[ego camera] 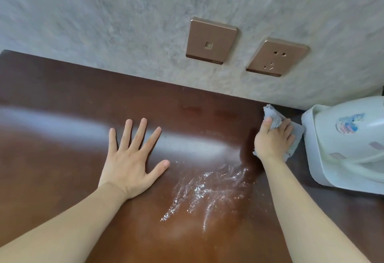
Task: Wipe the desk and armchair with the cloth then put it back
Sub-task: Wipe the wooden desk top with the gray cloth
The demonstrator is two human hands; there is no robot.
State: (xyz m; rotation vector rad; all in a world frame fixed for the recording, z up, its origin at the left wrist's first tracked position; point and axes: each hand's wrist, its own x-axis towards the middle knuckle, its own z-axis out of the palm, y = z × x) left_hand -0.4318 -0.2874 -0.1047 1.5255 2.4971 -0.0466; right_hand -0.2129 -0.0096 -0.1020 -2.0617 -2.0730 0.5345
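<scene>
The dark brown glossy desk [62, 129] fills the lower part of the head view. My right hand [272, 138] presses a grey-blue cloth [274, 117] onto the desk near the back right, close to the wall. My left hand [131, 156] lies flat on the desk with its fingers spread, holding nothing. White powder streaks [203, 192] smear the desk between my two forearms. The armchair is not in view.
A white plastic basin [340, 148] with a cartoon sticker stands on the desk just right of the cloth. On the grey textured wall [104, 23] behind sit two bronze plates, a data socket [211, 41] and a power outlet [277, 57].
</scene>
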